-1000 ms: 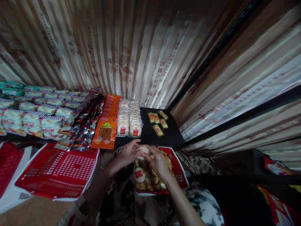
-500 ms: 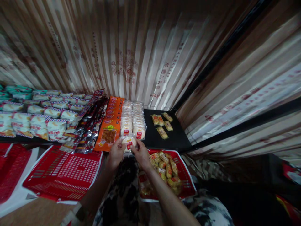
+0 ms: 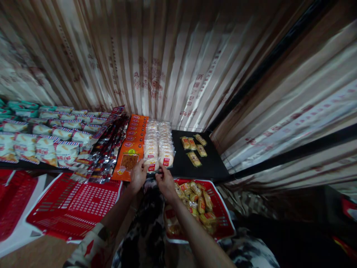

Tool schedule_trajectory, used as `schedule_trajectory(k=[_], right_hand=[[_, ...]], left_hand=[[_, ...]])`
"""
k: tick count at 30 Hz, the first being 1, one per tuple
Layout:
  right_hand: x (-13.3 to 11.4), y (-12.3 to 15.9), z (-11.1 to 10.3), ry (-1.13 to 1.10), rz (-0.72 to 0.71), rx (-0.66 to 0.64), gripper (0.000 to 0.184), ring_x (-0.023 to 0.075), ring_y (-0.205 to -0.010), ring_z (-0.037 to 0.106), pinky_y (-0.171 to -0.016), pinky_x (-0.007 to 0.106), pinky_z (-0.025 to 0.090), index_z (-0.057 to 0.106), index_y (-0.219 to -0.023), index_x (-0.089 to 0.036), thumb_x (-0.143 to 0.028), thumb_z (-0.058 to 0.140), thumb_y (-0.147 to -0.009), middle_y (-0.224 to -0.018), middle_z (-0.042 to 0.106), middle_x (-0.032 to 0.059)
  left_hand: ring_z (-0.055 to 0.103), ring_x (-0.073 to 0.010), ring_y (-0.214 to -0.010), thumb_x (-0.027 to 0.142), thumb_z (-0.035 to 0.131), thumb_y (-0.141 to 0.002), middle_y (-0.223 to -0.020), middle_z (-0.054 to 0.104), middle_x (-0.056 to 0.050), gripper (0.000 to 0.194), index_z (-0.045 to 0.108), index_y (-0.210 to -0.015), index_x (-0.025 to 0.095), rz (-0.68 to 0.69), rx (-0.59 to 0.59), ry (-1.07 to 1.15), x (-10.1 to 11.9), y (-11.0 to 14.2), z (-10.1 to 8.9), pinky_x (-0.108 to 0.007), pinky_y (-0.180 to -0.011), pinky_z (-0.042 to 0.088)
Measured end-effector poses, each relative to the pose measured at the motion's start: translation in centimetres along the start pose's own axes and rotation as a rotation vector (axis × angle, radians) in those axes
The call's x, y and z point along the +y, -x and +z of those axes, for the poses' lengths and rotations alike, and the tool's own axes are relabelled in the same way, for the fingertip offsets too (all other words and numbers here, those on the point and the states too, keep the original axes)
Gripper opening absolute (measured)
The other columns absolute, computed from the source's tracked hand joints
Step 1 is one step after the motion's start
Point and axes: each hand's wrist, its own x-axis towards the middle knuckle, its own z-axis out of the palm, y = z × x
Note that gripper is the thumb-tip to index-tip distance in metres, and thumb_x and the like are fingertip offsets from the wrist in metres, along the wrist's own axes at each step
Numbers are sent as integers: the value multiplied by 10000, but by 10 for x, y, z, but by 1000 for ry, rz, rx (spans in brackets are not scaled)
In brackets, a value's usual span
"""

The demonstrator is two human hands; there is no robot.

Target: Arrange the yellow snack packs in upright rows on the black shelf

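Observation:
A clear packet of round white rice crackers (image 3: 152,167) with a red label sits at the front end of the left of two cracker rows. My left hand (image 3: 137,176) pinches its left edge. At its right edge, the fingers of my right hand (image 3: 166,184) are closed, close to the front packet of the right row (image 3: 166,159). Beside the rows, orange snack bags (image 3: 128,158) lie overlapped near my left hand. Below my right forearm, a red basket (image 3: 223,208) holds gold-wrapped snacks (image 3: 201,204) and more packets.
Several small yellow packets (image 3: 193,159) lie on the black shelf (image 3: 206,169) to the right. Dark foil bags (image 3: 108,149) and white snack bags (image 3: 67,152) fill the left. A tilted red basket (image 3: 92,197) stands below them. Pleated curtain (image 3: 173,74) hangs behind.
Both hands have lifted a rice cracker packet out of the basket and carried it forward and left. It now rests against the front of the left row.

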Motion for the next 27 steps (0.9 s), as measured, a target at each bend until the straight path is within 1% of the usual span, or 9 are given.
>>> schedule_trajectory(k=[2, 5, 10, 13, 15, 20, 23, 25, 27], right_hand=[[1, -1, 4, -77, 32, -25, 512, 120, -666, 594, -660, 283, 520, 480, -1275, -183, -243, 480, -766, -1026, 570, 84], [2, -1, 10, -169, 24, -28, 536, 101, -636, 594, -635, 263, 521, 448, -1300, -176, -233, 474, -767, -1026, 574, 78], [5, -3, 17, -297, -6, 23, 534, 133, -755, 620, -695, 278, 536, 457, -1291, -173, -267, 502, -768, -997, 606, 73], [7, -5, 21, -333, -4, 32, 530, 152, -808, 629, -737, 305, 542, 476, -1273, -168, -266, 509, -753, -1016, 606, 87], [9, -5, 22, -340, -7, 44, 521, 161, -835, 633, -747, 317, 546, 487, -1260, -169, -267, 505, -749, -1038, 604, 94], [17, -7, 25, -345, -32, 65, 478, 171, -849, 651, -770, 340, 550, 515, -1217, -163, -271, 490, -752, -1038, 620, 100], [22, -6, 26, -348, -83, 41, 426, 186, -879, 659, -785, 353, 549, 542, -1169, -158, -290, 477, -769, -1064, 629, 118], [25, -4, 24, -353, -120, 25, 383, 196, -900, 657, -787, 358, 549, 563, -1128, -159, -314, 465, -791, -1074, 632, 125], [26, -1, 20, -345, -128, 35, 349, 197, -873, 657, -752, 352, 554, 581, -1085, -160, -341, 442, -821, -1029, 645, 122]], left_hand=[[622, -170, -766, 263, 522, -787, -855, 683, -44, 251, 621, -998, 168, -7, 7, -11, 0, -2, 0, -259, -706, 461], [632, -189, -799, 251, 531, -786, -897, 684, -68, 286, 614, -1042, 154, -11, 22, -48, 0, -6, 1, -288, -735, 472], [640, -176, -810, 248, 543, -793, -950, 681, -72, 372, 557, -1153, 155, 15, 57, -30, -10, -13, 6, -295, -742, 505], [635, -163, -817, 234, 529, -800, -988, 663, -84, 418, 512, -1208, 143, 75, 89, 23, -15, -12, 8, -297, -751, 522], [624, -177, -867, 219, 520, -798, -1024, 641, -104, 416, 511, -1205, 133, 123, 130, -7, -15, -10, 8, -318, -783, 523], [531, -258, -1094, 233, 549, -774, -1159, 567, -142, 438, 510, -1199, 137, 195, 223, -222, -16, -4, 13, -425, -950, 442], [462, -278, -1188, 243, 543, -776, -1230, 530, -154, 480, 466, -1236, 130, 208, 197, -278, -20, -4, 19, -448, -1002, 390], [448, -275, -1207, 238, 526, -784, -1258, 517, -155, 489, 446, -1253, 129, 199, 173, -290, -22, -5, 23, -437, -1017, 375], [448, -276, -1209, 236, 517, -787, -1266, 515, -159, 491, 440, -1258, 120, 175, 167, -300, -22, -6, 25, -427, -1024, 366]])
